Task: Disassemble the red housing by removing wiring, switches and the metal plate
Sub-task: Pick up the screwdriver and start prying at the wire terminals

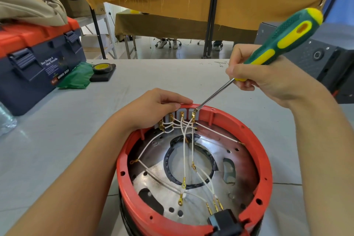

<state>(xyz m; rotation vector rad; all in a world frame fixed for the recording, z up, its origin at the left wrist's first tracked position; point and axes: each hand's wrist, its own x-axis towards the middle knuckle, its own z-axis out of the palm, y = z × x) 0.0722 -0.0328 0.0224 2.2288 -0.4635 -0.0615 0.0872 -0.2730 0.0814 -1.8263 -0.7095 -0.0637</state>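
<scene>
The round red housing (265, 166) stands open side up on the table in front of me. Inside lies a perforated metal plate (153, 180) with a dark ring round its centre hole. White wires (183, 145) with brass terminals run from grey switches (177, 116) at the far wall down to a black plug block (225, 220) at the near rim. My left hand (153, 107) grips the far rim beside the switches. My right hand (268, 78) holds a green and yellow screwdriver (287, 38), its tip at the rightmost switch terminal.
A blue and orange toolbox (36, 59) with a beige cloth on top stands at the left. Beside it lie a green bag (76, 78) and a tape roll (101, 67) on a black pad. A dark machine (321, 57) stands at the right. A clear bottle (5, 120) sits at the left edge.
</scene>
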